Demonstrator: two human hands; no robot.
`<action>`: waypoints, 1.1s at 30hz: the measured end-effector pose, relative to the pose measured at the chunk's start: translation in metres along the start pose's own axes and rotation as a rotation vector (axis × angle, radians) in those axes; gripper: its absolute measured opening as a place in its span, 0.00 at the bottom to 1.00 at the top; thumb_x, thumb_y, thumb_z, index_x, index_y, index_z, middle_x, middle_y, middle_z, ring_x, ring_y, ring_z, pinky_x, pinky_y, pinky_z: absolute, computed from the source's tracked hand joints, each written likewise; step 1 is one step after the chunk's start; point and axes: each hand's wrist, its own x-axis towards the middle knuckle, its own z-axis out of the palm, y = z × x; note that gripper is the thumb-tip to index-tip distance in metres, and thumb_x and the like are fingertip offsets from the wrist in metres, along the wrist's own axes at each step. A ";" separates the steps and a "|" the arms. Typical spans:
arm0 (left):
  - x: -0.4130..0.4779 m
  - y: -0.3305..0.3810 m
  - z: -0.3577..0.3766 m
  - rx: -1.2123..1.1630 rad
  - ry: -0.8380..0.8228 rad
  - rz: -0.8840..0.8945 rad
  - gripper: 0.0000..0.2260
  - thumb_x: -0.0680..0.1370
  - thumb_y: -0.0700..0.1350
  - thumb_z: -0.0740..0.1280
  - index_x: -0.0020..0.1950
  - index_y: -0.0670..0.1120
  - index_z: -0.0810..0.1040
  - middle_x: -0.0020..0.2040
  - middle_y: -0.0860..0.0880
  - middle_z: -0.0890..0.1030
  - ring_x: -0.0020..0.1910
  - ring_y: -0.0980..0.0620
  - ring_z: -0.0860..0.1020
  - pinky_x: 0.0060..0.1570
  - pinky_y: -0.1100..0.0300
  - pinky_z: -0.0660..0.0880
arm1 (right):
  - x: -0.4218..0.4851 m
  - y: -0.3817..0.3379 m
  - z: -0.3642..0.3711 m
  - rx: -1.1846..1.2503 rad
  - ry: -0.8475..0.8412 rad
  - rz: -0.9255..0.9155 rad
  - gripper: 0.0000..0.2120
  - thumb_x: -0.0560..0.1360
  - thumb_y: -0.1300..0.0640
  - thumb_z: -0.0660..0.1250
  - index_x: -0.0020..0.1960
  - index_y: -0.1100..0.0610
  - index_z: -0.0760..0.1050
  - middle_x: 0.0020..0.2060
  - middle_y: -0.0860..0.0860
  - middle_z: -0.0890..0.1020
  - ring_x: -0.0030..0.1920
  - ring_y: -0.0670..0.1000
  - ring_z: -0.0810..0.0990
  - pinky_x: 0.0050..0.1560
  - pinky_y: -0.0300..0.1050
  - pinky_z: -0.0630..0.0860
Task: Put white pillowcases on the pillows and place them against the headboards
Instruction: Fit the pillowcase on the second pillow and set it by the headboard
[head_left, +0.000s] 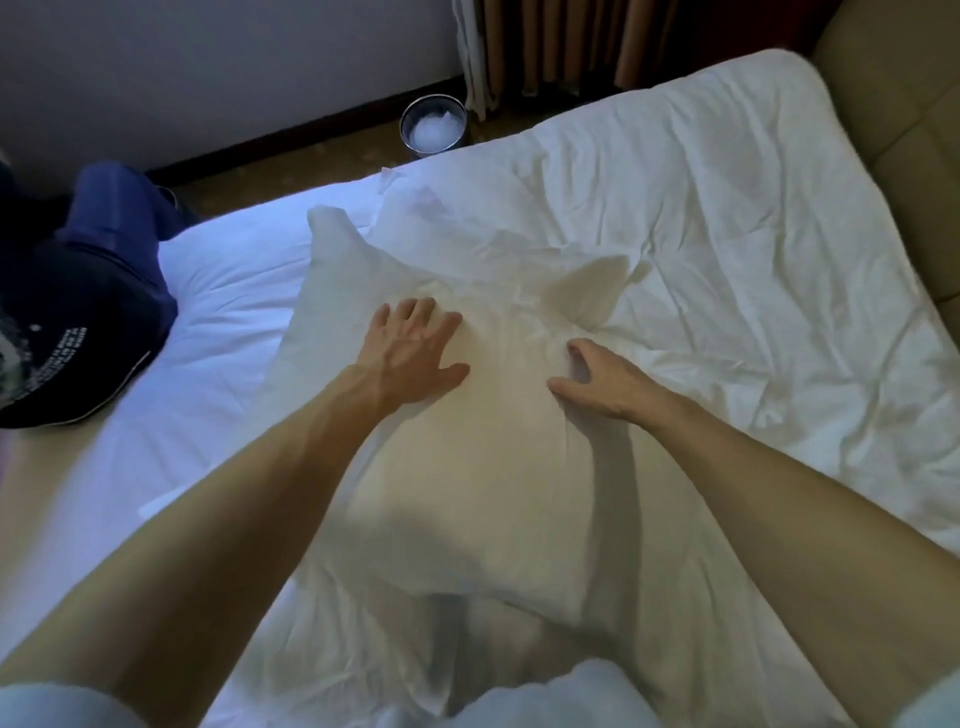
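A white pillow (467, 467) lies lengthwise on the bed in front of me, its far corners sticking up. A loose white pillowcase (467, 228) is bunched at the pillow's far end. My left hand (415, 348) lies flat on the pillow with fingers spread, pressing down. On the pillow's right side my right hand (597, 379) has its fingers curled into the fabric, pinching a fold of it. The tan padded headboard (893, 130) stands at the right edge of the bed.
A rumpled white duvet (727, 234) covers the right part of the bed. Another person in dark blue clothes (88, 291) leans on the bed's left side. A round metal bin (434, 124) with white contents stands on the floor by the curtains (545, 41).
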 end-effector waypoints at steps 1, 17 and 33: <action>0.003 0.002 0.004 -0.028 -0.027 -0.022 0.32 0.70 0.70 0.56 0.69 0.55 0.65 0.65 0.47 0.71 0.66 0.43 0.67 0.66 0.42 0.64 | 0.003 -0.003 -0.001 0.046 0.002 -0.015 0.38 0.74 0.35 0.64 0.78 0.51 0.57 0.75 0.52 0.65 0.73 0.55 0.66 0.69 0.53 0.67; -0.033 0.031 0.009 0.045 -0.087 -0.162 0.33 0.73 0.74 0.48 0.58 0.48 0.73 0.44 0.46 0.83 0.41 0.46 0.80 0.50 0.50 0.71 | -0.017 -0.025 0.042 -0.080 -0.097 0.021 0.38 0.68 0.23 0.56 0.66 0.49 0.71 0.63 0.50 0.79 0.59 0.54 0.78 0.57 0.52 0.75; -0.179 0.072 0.026 0.044 -0.181 -0.259 0.38 0.77 0.64 0.61 0.78 0.45 0.50 0.59 0.44 0.81 0.54 0.42 0.81 0.51 0.51 0.74 | -0.144 -0.061 0.113 -0.548 -0.261 -0.146 0.40 0.67 0.28 0.60 0.70 0.53 0.68 0.59 0.54 0.80 0.56 0.58 0.78 0.53 0.51 0.75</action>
